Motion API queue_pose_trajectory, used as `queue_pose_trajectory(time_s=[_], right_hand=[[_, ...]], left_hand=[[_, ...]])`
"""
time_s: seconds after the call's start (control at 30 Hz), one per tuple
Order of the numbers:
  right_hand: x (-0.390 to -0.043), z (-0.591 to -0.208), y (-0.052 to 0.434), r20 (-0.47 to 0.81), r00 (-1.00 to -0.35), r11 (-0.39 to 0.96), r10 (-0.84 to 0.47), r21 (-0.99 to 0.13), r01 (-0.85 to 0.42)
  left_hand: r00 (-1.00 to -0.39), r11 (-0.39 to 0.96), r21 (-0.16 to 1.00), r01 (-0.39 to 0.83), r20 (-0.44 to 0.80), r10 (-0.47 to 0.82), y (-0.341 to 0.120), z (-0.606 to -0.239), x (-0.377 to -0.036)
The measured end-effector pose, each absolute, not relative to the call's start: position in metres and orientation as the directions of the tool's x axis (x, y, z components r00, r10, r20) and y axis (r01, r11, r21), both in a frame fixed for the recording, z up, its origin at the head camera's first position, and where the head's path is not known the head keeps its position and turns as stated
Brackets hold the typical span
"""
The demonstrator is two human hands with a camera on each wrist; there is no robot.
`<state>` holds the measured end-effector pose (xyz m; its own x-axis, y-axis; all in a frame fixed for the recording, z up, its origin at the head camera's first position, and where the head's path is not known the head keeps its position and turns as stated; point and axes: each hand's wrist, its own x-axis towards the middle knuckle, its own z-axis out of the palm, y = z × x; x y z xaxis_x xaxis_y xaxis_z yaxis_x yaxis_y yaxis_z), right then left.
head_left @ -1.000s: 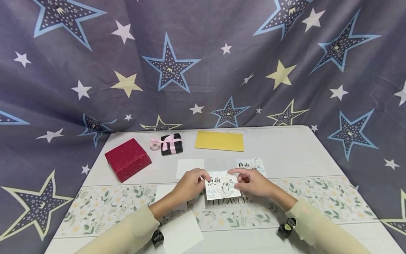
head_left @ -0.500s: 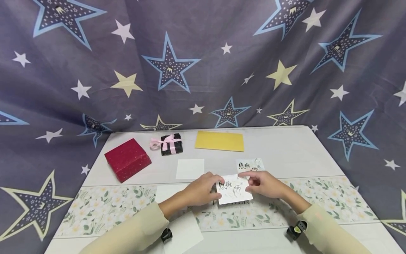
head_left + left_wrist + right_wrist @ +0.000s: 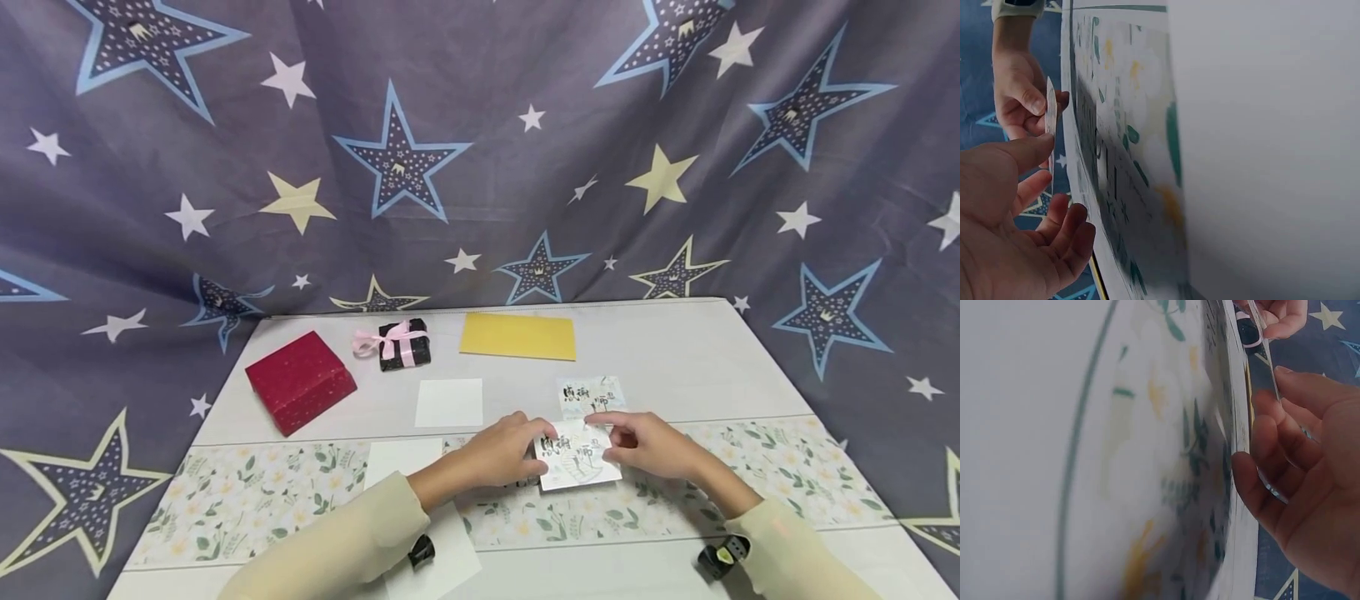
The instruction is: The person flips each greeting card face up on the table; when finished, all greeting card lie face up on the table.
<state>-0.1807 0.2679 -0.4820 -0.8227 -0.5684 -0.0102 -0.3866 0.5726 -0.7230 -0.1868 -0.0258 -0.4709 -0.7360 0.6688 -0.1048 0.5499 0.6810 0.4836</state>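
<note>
Paper card point(image 3: 577, 454) with brush lettering, pinched between two hands just above the tabletop point(image 3: 675, 350).

From the left: a red box point(image 3: 300, 379), a dark box tied with pink ribbon point(image 3: 401, 343), blank white sheets point(image 3: 448, 402) and a yellow envelope point(image 3: 518, 336) lie well apart from the hands. The left hand point(image 3: 506, 454) pinches the card's left edge with thumb over curled fingers; the right hand point(image 3: 648, 446) pinches its right edge the same way, other fingers loosely bent. I judge a light hold at the edges best, keeping the card level and fingers off the print. The card bears bold black Chinese characters, too small to read surely; a matching card point(image 3: 591, 393) lies just behind it. "FLOWER" on the floral runner point(image 3: 247, 492) is mostly hidden.
</note>
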Motion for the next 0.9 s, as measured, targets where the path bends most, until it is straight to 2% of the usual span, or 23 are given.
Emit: queue_pose_trajectory(time_s=[0.37,0.67,0.9], right_hand=[[-0.170,-0.485,0.293,-0.023,-0.841,0.610,-0.541,-0.699,-0.373],[-0.171,-0.481,0.307,-0.104,-0.859,0.669,-0.501,-0.677,-0.308],[-0.171,-0.481,0.311,-0.113,-0.863,0.688,-0.493,-0.658,-0.306]], left_hand=[[-0.699,0.696,0.431,0.575,-0.183,0.691,0.003,-0.474,-0.188],[-0.698,0.717,0.391,0.576,-0.221,0.681,0.025,-0.472,-0.190],[-0.696,0.727,0.381,0.571,-0.244,0.675,0.034,-0.473,-0.193]])
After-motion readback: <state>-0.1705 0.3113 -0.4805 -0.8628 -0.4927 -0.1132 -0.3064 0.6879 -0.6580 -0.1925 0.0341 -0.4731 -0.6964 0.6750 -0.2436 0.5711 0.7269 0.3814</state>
